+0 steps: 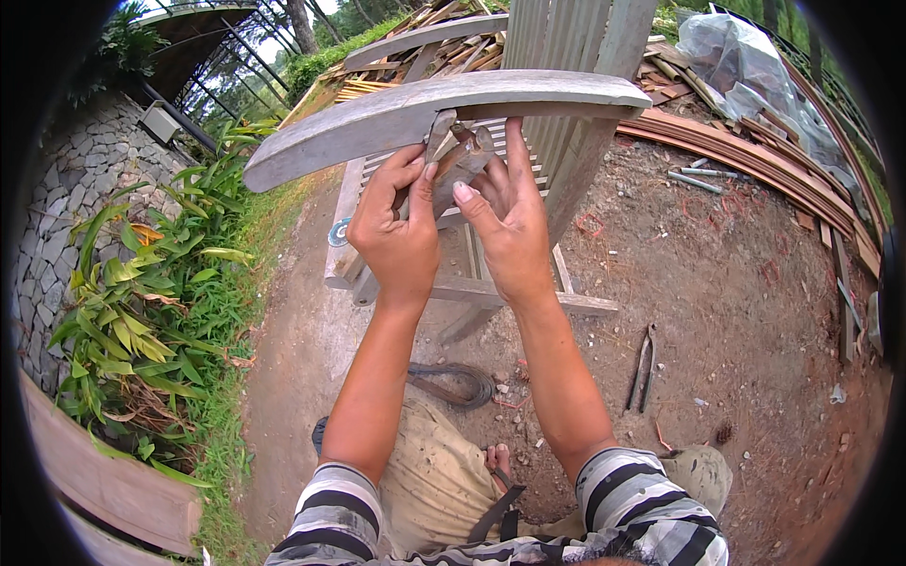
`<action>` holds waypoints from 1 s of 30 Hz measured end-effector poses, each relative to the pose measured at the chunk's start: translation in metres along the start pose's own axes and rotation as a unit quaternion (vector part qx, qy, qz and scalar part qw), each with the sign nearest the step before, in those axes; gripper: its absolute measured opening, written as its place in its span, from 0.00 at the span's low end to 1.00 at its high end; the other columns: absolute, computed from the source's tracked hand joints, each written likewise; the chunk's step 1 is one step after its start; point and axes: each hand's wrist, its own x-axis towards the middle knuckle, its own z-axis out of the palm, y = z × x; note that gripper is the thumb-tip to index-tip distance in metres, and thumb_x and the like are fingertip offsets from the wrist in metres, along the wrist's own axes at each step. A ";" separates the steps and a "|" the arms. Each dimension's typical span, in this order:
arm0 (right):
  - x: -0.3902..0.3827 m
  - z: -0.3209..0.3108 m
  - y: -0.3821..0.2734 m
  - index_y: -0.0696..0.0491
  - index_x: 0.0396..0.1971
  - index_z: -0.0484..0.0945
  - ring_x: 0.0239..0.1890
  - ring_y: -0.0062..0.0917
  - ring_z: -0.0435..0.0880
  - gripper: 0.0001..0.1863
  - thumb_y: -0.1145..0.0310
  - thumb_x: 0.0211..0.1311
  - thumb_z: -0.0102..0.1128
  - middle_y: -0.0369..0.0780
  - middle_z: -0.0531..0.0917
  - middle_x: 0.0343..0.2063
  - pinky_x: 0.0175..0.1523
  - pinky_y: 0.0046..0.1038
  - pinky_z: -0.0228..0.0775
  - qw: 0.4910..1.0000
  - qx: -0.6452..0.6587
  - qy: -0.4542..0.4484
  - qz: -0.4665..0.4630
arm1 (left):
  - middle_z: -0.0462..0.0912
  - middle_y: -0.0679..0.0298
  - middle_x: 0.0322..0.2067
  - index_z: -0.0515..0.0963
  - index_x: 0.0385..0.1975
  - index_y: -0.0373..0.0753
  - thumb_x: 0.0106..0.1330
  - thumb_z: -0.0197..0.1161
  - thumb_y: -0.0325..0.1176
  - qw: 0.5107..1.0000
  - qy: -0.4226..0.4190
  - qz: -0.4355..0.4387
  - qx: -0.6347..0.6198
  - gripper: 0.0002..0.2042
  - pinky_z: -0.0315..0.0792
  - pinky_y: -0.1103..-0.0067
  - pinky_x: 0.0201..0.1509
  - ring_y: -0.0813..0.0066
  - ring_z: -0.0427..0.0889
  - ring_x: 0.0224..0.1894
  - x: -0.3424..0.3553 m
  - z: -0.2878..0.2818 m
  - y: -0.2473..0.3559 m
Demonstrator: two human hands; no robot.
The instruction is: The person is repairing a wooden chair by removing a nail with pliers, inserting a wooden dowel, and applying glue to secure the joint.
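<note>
A weathered grey wooden armrest (340,132) spans the top of a slatted chair (564,57), over its seat. My left hand (394,226) pinches a small wooden support piece (439,132) beneath the armrest with thumb and index finger. My right hand (505,222) is cupped at the other side of that piece, its index finger reaching up to the armrest's underside and its thumb near the piece's lower part; its other fingers are partly hidden behind it. A blue-centred disc (340,232) lies at the left edge of the chair.
Long pincers (647,363) and a dark coil (467,385) lie on the dirt ground. Stacked planks (755,156), metal pipes (696,184) and plastic sheeting (731,66) are at the right. Leafy plants (142,330) and a stone-paved surface (66,217) line the left.
</note>
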 end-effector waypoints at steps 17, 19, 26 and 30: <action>0.000 -0.008 0.006 0.61 0.80 0.36 0.72 0.40 0.69 0.46 0.73 0.73 0.57 0.60 0.62 0.73 0.73 0.36 0.62 1.000 -0.001 -0.014 -0.002 | 0.89 0.53 0.45 0.80 0.34 0.33 0.62 0.69 0.17 0.996 -0.048 0.053 0.060 0.05 0.81 0.72 0.49 0.61 0.90 0.44 -0.001 -0.015 0.028; 0.000 -0.008 0.004 0.60 0.80 0.37 0.72 0.39 0.70 0.45 0.73 0.73 0.56 0.60 0.63 0.72 0.72 0.35 0.64 1.000 0.015 -0.015 0.005 | 0.89 0.53 0.46 0.80 0.34 0.32 0.62 0.69 0.16 0.993 -0.054 0.060 0.084 0.06 0.82 0.72 0.49 0.61 0.90 0.44 -0.005 -0.021 0.028; 0.000 -0.018 -0.012 0.59 0.79 0.44 0.68 0.37 0.74 0.40 0.62 0.78 0.54 0.54 0.69 0.70 0.68 0.37 0.70 0.998 0.031 -0.017 0.057 | 0.88 0.53 0.46 0.78 0.33 0.33 0.58 0.71 0.14 0.987 -0.104 0.095 0.076 0.09 0.83 0.73 0.48 0.62 0.89 0.44 -0.021 -0.043 0.027; 0.006 -0.035 -0.011 0.64 0.78 0.45 0.71 0.37 0.71 0.41 0.56 0.81 0.51 0.55 0.68 0.71 0.69 0.38 0.71 0.997 0.050 -0.040 0.047 | 0.88 0.53 0.45 0.79 0.33 0.32 0.58 0.71 0.15 0.977 -0.200 0.073 0.033 0.09 0.82 0.73 0.48 0.63 0.89 0.44 -0.030 -0.062 0.022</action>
